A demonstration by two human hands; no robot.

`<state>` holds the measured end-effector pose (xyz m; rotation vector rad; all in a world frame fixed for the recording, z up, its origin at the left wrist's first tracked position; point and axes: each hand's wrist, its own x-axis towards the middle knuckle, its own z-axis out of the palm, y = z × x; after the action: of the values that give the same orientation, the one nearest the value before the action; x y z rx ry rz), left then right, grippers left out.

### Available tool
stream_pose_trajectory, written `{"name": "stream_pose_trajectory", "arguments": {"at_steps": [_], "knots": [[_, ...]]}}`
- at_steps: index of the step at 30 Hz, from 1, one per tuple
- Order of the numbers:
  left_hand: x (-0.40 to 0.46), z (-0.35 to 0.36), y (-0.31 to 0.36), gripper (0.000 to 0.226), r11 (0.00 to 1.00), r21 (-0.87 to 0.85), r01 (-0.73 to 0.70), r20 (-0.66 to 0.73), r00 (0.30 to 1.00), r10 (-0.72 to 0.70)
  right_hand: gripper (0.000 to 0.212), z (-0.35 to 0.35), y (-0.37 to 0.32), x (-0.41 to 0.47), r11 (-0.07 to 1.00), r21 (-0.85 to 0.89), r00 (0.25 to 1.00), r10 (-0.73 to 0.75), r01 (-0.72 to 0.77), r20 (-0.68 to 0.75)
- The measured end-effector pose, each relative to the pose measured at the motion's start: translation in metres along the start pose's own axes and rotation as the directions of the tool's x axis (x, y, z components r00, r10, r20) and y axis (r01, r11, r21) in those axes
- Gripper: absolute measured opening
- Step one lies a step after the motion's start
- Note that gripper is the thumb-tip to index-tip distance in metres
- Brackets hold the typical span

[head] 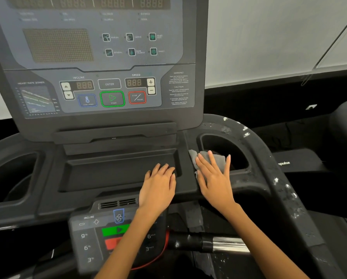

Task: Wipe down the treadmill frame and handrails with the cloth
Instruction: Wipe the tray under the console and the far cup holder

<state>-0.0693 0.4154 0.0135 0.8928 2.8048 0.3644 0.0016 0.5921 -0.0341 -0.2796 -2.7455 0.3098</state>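
Both forearms reach up over the treadmill frame (285, 178); its right rail curves back toward the camera. Left hand (158, 186) lies flat and empty by the tray; right hand (215, 176), nearer that rail, presses the cloth (219, 158) flat beside the cup well.

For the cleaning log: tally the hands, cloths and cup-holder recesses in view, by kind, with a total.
Hands: 2, left hand and right hand
Grey cloth: 1
Cup-holder recesses: 2, left recess and right recess
Total: 5
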Motion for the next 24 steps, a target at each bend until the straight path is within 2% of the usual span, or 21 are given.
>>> {"name": "stream_pose_trajectory", "arguments": {"at_steps": [5,9,11,13,16,19,21,24], "knots": [[0.0,0.0,-0.001,0.043,1.0,-0.013,-0.003,0.01,1.0,0.003,0.041,-0.01,0.024,-0.039,0.978,0.18,0.993,-0.115,0.109,0.026],[-0.001,-0.001,-0.001,0.043,1.0,-0.007,-0.015,0.012,1.0,0.015,0.04,-0.017,0.05,-0.041,0.957,0.212,0.975,-0.215,0.199,0.057],[-0.001,-0.001,0.0,0.043,1.0,-0.007,-0.016,0.014,1.0,0.016,0.04,-0.014,0.051,-0.037,0.966,0.208,0.987,-0.159,0.151,0.021],[-0.002,0.0,0.0,0.043,1.0,-0.004,-0.022,0.018,1.0,0.023,0.04,-0.008,0.041,-0.033,0.979,0.202,0.998,-0.018,0.029,-0.055],[-0.005,0.003,0.002,0.044,0.999,0.014,-0.037,0.024,0.999,0.037,0.04,0.0,0.017,-0.028,0.959,0.233,0.972,0.195,-0.161,-0.132],[-0.012,0.006,0.007,0.046,0.997,0.064,-0.035,0.033,0.999,0.033,0.042,0.005,-0.006,-0.029,0.935,0.288,0.955,0.257,-0.208,-0.146],[-0.016,0.011,0.01,0.048,0.992,0.121,-0.037,0.036,0.999,0.033,0.041,0.007,-0.012,-0.032,0.94,0.296,0.97,0.214,-0.172,-0.118],[-0.021,0.01,0.013,0.053,0.989,0.149,-0.008,0.033,0.999,0.003,0.043,0.004,0.001,-0.04,0.968,0.251,0.999,0.024,-0.016,-0.027]]}}
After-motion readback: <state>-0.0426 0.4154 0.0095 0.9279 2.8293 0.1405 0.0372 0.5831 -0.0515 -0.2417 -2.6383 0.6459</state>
